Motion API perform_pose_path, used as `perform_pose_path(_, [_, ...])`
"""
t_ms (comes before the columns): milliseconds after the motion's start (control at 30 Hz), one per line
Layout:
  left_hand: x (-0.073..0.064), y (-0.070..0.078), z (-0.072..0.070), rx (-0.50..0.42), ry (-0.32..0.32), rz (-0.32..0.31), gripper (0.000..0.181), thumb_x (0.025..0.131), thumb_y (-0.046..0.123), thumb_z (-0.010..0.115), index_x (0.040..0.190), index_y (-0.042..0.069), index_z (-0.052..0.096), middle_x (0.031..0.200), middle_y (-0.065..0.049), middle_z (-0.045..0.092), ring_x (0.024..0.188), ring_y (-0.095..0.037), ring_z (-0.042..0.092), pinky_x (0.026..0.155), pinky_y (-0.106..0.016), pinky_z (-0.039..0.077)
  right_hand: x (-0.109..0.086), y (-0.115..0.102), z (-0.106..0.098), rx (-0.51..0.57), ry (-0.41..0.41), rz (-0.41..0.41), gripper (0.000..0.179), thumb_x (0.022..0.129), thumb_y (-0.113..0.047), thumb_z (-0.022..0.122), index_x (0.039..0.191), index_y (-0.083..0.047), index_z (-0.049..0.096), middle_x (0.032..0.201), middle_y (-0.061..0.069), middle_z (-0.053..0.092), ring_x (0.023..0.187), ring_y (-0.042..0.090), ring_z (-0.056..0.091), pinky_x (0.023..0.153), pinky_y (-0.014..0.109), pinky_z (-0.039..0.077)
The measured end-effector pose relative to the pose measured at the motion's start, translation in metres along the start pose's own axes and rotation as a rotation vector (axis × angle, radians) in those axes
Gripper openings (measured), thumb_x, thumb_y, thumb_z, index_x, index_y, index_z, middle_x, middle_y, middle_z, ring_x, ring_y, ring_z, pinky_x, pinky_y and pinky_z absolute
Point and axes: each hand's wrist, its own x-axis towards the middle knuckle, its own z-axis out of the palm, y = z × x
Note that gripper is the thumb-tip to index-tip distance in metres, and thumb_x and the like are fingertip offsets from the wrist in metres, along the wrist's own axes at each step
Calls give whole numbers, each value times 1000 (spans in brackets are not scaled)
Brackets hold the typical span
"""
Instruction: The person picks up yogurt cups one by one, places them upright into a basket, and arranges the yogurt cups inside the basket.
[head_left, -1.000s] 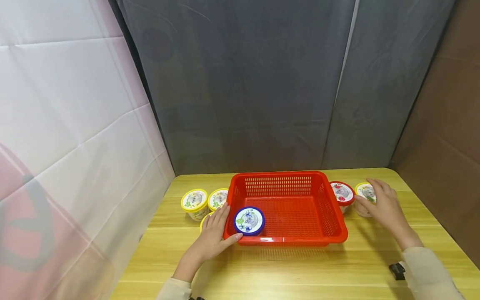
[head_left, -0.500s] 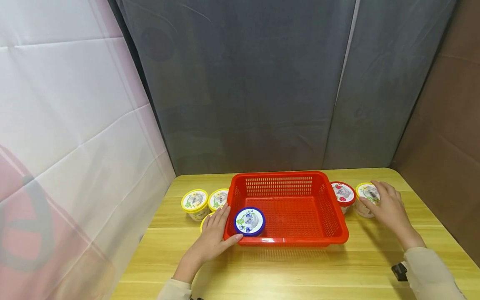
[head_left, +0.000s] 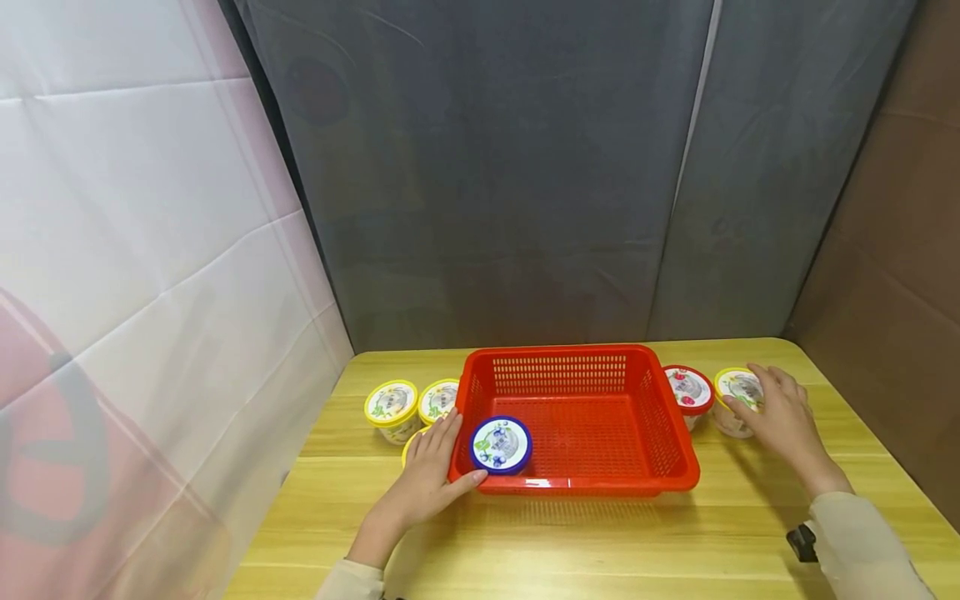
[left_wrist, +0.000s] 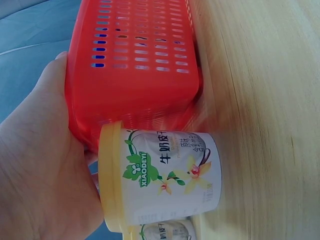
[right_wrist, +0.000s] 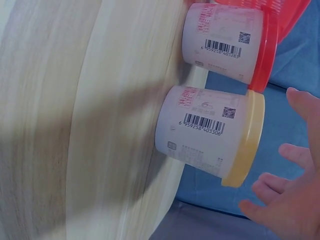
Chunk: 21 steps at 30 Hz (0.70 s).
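In the head view, my left hand rests on the near left corner of a red plastic basket, fingers extended along its left rim and thumb on the front rim. Inside the basket, at that corner, lies a tub with a blue lid printed with blueberries. On the right, my right hand reaches over a white tub with a yellow lid. The right wrist view shows its fingers spread apart, a gap between them and that tub's yellow lid. A red-lidded tub stands beside it.
Left of the basket stand several yellow-lidded tubs; one yellow-lidded tub is close under the left hand. All this sits on a wooden table. A grey curtain hangs behind, with a white cloth at the left.
The right hand has shifted slightly right over the yellow-lidded tub, its fingers still apart. The left hand stays on the basket corner, and the tubs stand as before.
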Motion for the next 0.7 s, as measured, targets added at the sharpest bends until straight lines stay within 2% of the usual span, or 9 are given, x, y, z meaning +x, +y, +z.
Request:
perform_pose_path(167, [0, 0, 0, -4, -23, -22, 98, 88, 64, 58, 159, 8, 18, 169, -6, 13, 155, -34, 15, 123, -61, 10, 2, 7, 3, -7, -9, 10, 76, 96, -42, 62, 147, 6, 33, 144, 45, 26, 121, 65, 28, 91, 76, 28])
perform_pose_path(700, [0, -1, 0, 0, -21, -20, 98, 88, 64, 58, 159, 9, 18, 168, -6, 14, 154, -35, 16, 123, -61, 10, -1, 16, 9, -1, -50, 54, 83, 95, -45, 60, 148, 9, 27, 143, 51, 24, 124, 72, 26, 95, 80, 23])
